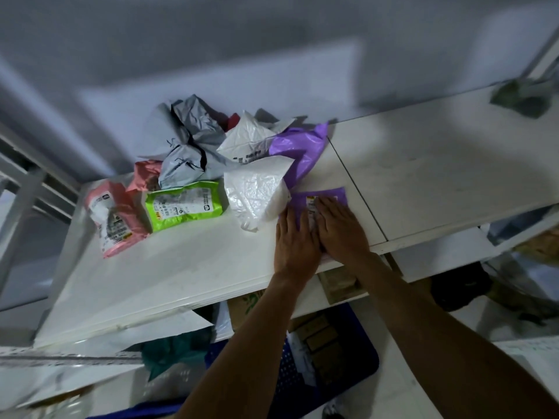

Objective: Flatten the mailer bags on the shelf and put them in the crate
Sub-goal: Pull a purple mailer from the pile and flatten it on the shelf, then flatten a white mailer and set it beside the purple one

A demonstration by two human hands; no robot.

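A small purple mailer bag (332, 195) with a label lies flat near the front edge of the white shelf (181, 267). My left hand (295, 240) and my right hand (340, 228) both press on it, side by side, with fingers straight. Behind it sits a pile of crumpled mailers: a white one (257, 195), a larger purple one (299, 149), another white one (245, 137), a grey one (187, 137), a green one (184, 208) and a pink one (112, 219). A blue crate (332, 373) with flat items inside stands below the shelf.
The shelf continues right as a second white board (438, 164), with a dark green crumpled bag (523, 98) at its far right end. A cardboard box (248, 309) and a teal bag (169, 352) sit under the shelf. Metal uprights (21, 207) stand at the left.
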